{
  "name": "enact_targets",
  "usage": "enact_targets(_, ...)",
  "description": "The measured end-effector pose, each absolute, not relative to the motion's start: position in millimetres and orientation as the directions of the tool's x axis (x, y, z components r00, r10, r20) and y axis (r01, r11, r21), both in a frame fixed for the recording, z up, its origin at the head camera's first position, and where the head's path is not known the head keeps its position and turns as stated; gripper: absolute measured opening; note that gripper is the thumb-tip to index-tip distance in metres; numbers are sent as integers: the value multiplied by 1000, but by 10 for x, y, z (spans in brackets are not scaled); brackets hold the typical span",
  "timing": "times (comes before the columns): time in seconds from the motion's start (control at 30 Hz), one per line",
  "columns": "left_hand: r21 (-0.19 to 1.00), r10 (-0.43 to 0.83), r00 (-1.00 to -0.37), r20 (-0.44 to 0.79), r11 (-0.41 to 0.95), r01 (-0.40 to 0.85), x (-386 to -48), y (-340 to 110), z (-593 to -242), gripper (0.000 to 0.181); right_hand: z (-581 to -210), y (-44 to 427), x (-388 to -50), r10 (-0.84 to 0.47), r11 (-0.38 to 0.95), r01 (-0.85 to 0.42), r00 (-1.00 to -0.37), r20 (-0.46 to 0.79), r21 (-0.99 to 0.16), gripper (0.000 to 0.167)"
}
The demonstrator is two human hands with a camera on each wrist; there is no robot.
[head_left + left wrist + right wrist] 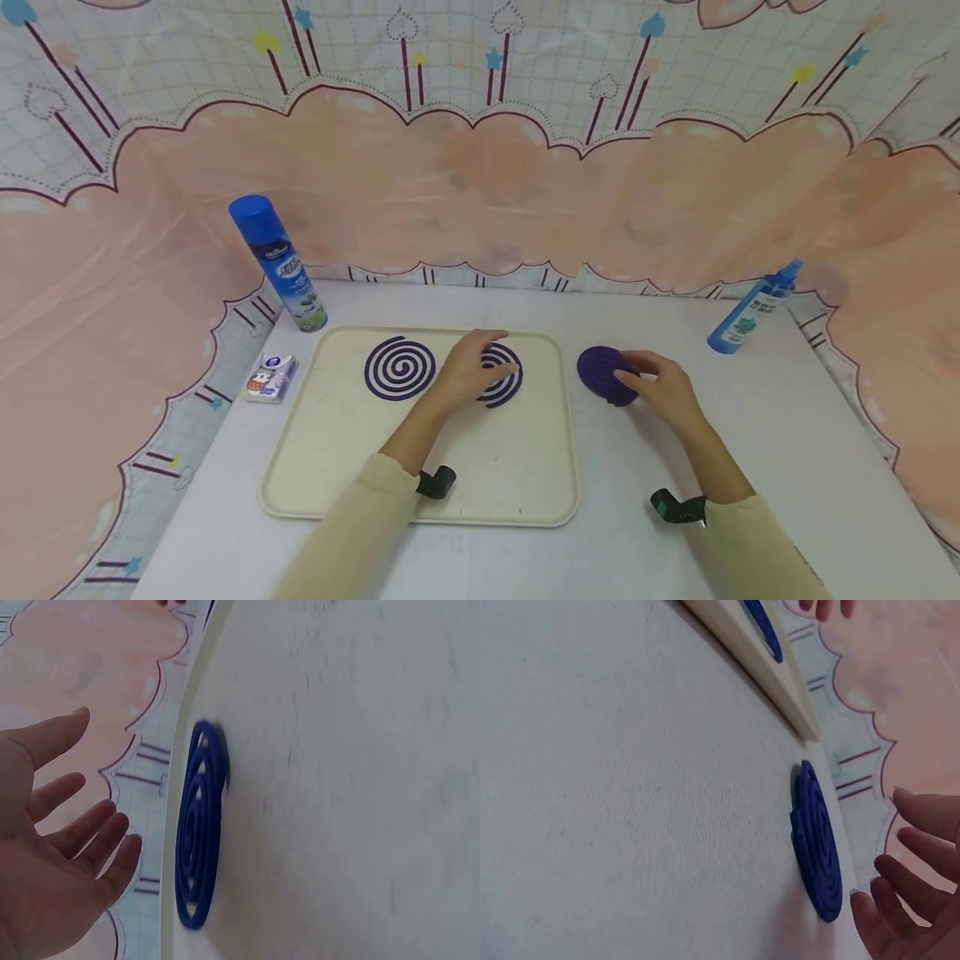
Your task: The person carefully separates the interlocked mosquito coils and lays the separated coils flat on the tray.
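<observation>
Left hand [474, 365]: over the tray [510, 467], above its right coil [504, 388]; fingers spread and released, thumb apart from them.
Right hand [663, 387]: outside the tray's right rim, at the far side of the coil stack [600, 373] from it; fingers loosely bent, grasping nothing, a slim gap to the stack in the right wrist view.
Coils: right one and left coil [400, 369] lie flat on the tray's far half, side by side, apart; stack lies flat on the worktop [585, 567], just beyond the tray's right rim.
Edges, room: coils sit near the tray's far rim, wide floor on its near half; narrow worktop strip between right rim and stack.
Labels: spray can [279, 265] at the tray's far left corner, packet [270, 379] with cartoon figure by its left rim, spray bottle [753, 308] well right of it; print too small to read.
Pointing: outlines near-round, long axis untellable; left coil's outer end at the tray's far side, right coil's toward its near side.
</observation>
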State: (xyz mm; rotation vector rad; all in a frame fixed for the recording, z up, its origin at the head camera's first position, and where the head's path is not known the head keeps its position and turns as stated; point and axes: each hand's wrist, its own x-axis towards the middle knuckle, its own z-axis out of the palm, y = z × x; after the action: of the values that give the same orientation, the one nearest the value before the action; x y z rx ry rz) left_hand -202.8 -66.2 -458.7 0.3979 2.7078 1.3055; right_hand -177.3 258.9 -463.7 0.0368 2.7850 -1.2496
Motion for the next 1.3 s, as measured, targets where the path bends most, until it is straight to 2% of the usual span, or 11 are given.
enact_targets(0.33,888,341,-940,-4,433,153,-2078,-170,-4711,51,-4672,2698,-1728,42,618,144,-988,-150,-773,56)
enact_targets(0.5,896,370,-929,9,410,171,-2137,70,-4778,49,-4740,2707,-1741,68,604,178,-983,-172,-777,55)
enact_targets(0.7,827,401,-916,0,515,225,-2233,398,-4789,49,-4806,2709,-1772,87,605,193,-980,-177,-773,54)
enact_targets(0.83,723,418,-908,8,625,294,-2282,579,-4817,48,-4837,2712,-1795,86,608,195,-980,-180,-769,55)
enact_targets(0.97,617,415,-909,-27,723,312,-2303,696,-4865,52,-4856,2714,-1811,92,628,197,-980,-179,-753,54)
enact_targets(1.3,481,403,-910,-98,819,311,-2294,780,-4918,58,-4834,2684,-1795,98,622,186,-982,-160,-760,51)
